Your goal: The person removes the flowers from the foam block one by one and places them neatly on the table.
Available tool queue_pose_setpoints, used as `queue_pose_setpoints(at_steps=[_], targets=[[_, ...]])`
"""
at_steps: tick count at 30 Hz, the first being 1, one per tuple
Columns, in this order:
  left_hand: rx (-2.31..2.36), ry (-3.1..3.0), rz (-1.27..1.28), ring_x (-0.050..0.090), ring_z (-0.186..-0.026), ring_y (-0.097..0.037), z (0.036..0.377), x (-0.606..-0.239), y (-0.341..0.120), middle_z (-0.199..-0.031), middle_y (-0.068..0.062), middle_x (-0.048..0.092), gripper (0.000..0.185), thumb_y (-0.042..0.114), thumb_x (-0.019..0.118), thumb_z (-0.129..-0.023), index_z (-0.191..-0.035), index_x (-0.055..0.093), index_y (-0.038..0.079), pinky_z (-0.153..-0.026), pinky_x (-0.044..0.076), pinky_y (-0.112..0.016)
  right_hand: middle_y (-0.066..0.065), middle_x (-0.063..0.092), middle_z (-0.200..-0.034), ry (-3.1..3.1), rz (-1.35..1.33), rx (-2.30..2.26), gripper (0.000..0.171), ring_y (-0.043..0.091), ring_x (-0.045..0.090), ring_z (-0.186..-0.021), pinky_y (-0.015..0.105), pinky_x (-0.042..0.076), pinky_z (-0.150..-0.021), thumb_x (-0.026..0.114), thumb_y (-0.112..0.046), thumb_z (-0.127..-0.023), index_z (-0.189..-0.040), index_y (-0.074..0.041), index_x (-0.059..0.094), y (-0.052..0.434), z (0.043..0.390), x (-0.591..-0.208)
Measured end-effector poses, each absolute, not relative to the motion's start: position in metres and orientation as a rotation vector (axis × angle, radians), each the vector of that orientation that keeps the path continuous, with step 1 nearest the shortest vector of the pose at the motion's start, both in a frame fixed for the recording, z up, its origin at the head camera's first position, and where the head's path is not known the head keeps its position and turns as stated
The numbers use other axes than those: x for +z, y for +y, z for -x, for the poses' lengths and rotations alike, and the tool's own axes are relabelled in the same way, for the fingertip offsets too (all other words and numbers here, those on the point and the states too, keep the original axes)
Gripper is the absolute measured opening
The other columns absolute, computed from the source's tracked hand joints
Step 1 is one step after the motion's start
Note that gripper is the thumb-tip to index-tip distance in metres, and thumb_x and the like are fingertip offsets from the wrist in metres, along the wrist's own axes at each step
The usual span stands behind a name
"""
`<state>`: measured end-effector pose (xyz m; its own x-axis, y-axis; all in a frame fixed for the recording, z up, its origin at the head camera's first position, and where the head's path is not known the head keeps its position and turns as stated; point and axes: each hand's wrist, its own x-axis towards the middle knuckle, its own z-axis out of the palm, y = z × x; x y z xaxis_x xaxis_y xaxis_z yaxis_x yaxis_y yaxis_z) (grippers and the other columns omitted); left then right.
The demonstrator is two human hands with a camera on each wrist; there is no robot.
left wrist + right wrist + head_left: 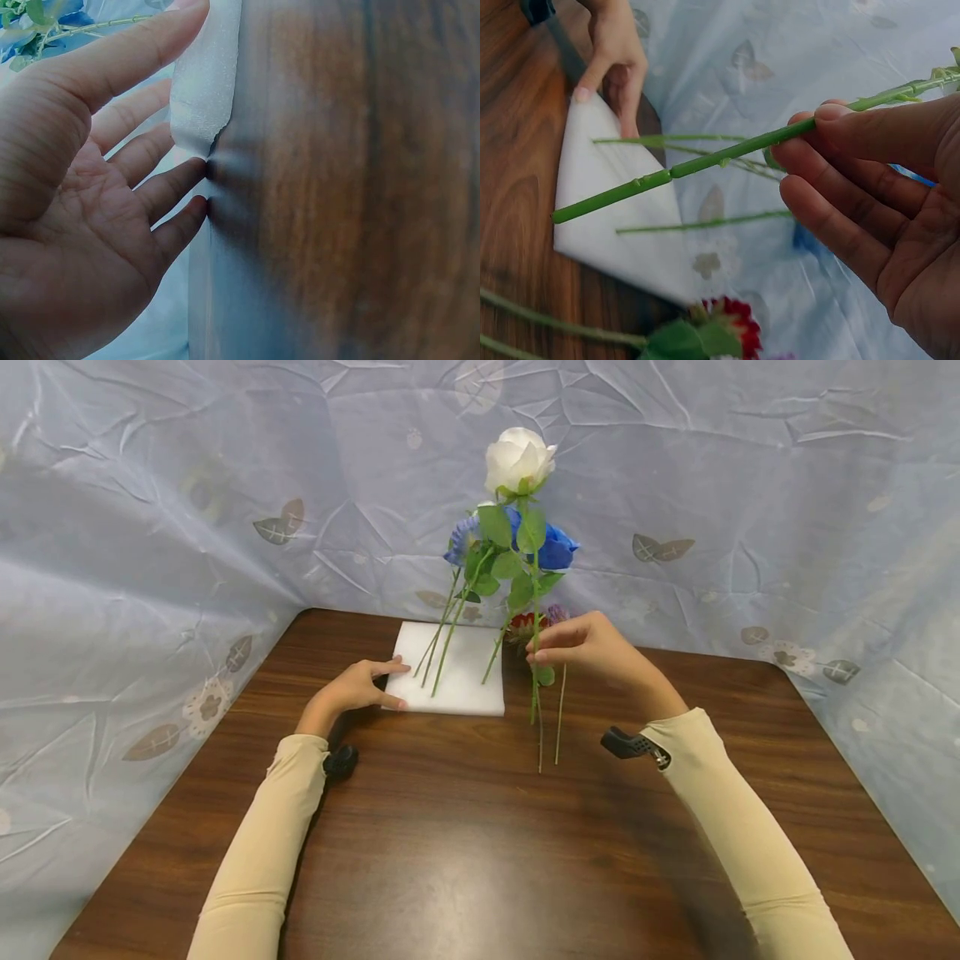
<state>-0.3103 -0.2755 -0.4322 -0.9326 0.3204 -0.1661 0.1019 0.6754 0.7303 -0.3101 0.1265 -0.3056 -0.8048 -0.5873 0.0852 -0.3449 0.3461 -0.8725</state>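
My right hand (pixel 581 643) pinches the green stem (pixel 739 155) of a white rose (pixel 519 462) between thumb and fingertips, with the bloom high above the hand. In the right wrist view the stem's cut end overlaps the white foam block (pixel 471 697). Several stems stand in that block, leaning back; among their blooms are a light blue flower (pixel 462 541) and a blue rose (pixel 557 547), partly behind the white rose's leaves. At the block's left side rests my left hand (pixel 358 685), fingers extended, thumb (pixel 150 52) at the near edge.
Right of the block lie a red flower (pixel 525 625) and a purple flower (pixel 557 614), their stems (pixel 559 727) pointing toward me on the brown wooden table (pixel 450 827). A pale patterned cloth (pixel 750 510) hangs behind and along both sides.
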Motion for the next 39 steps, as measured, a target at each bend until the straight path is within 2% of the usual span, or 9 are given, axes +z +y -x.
queue_pose_setpoints(at_steps=[7, 13, 21, 27, 29, 34, 39], targets=[[1.106, 2.612, -0.346, 0.017, -0.157, -0.038, 0.311, -0.432, -0.276, -0.169, -0.003, 0.022, 0.083, 0.031, 0.087, -0.082, -0.154, 0.048, 0.017, -0.125, 0.023, -0.057, 0.002, 0.081, -0.099, 2.463, 0.771, -1.449, 0.024, 0.018, 0.076, -0.093, 0.036, 0.062, -0.085, 0.078, -0.020, -0.092, -0.110, -0.004, 0.080, 0.166, 0.303, -0.309], [1.113, 2.611, -0.341, 0.016, -0.157, -0.038, 0.311, -0.432, -0.277, -0.169, -0.004, 0.022, 0.082, 0.031, 0.087, -0.082, -0.153, 0.049, 0.016, -0.126, 0.022, -0.057, 0.008, 0.080, -0.102, 2.408, 0.694, -1.527, 0.027, 0.019, 0.077, -0.088, 0.035, 0.063, -0.083, 0.076, -0.014, -0.093, -0.113, 0.004, 0.075, 0.194, 0.300, -0.320], [1.128, 2.601, -0.346, 0.015, -0.157, -0.039, 0.312, -0.433, -0.276, -0.169, -0.005, 0.022, 0.081, 0.028, 0.087, -0.083, -0.153, 0.049, 0.015, -0.126, 0.022, -0.057, 0.000, 0.080, -0.101, 2.346, 0.682, -1.611, 0.031, 0.018, 0.077, -0.094, 0.033, 0.063, -0.082, 0.070, -0.008, -0.096, -0.117, 0.015, 0.068, 0.220, 0.297, -0.335], [1.123, 2.607, -0.355, 0.016, -0.157, -0.039, 0.313, -0.433, -0.276, -0.169, -0.006, 0.023, 0.081, 0.029, 0.087, -0.082, -0.153, 0.049, 0.015, -0.126, 0.021, -0.057, 0.000, 0.080, -0.101, 2.416, 0.598, -1.584, 0.031, 0.023, 0.078, -0.092, 0.035, 0.064, -0.081, 0.073, -0.013, -0.095, -0.115, 0.010, 0.072, 0.231, 0.295, -0.345], [1.121, 2.608, -0.361, 0.016, -0.157, -0.039, 0.313, -0.433, -0.276, -0.169, -0.006, 0.023, 0.082, 0.030, 0.087, -0.082, -0.153, 0.049, 0.014, -0.126, 0.021, -0.057, -0.001, 0.080, -0.100, 2.432, 0.574, -1.580, 0.031, 0.021, 0.078, -0.090, 0.035, 0.064, -0.079, 0.074, -0.014, -0.095, -0.116, 0.009, 0.072, 0.233, 0.294, -0.349], [1.124, 2.605, -0.368, 0.016, -0.157, -0.039, 0.313, -0.433, -0.276, -0.169, -0.006, 0.022, 0.082, 0.031, 0.087, -0.082, -0.153, 0.049, 0.015, -0.126, 0.021, -0.058, -0.005, 0.080, -0.098, 2.457, 0.556, -1.562, 0.036, 0.014, 0.078, -0.089, 0.033, 0.064, -0.079, 0.074, -0.013, -0.095, -0.118, 0.014, 0.068, 0.241, 0.293, -0.358], [1.124, 2.606, -0.367, 0.016, -0.157, -0.039, 0.313, -0.434, -0.277, -0.169, -0.006, 0.022, 0.082, 0.030, 0.087, -0.083, -0.153, 0.048, 0.015, -0.126, 0.021, -0.058, -0.002, 0.081, -0.098, 2.451, 0.508, -1.558, 0.038, 0.016, 0.078, -0.090, 0.034, 0.064, -0.080, 0.074, -0.014, -0.094, -0.119, 0.015, 0.067, 0.244, 0.290, -0.364]])
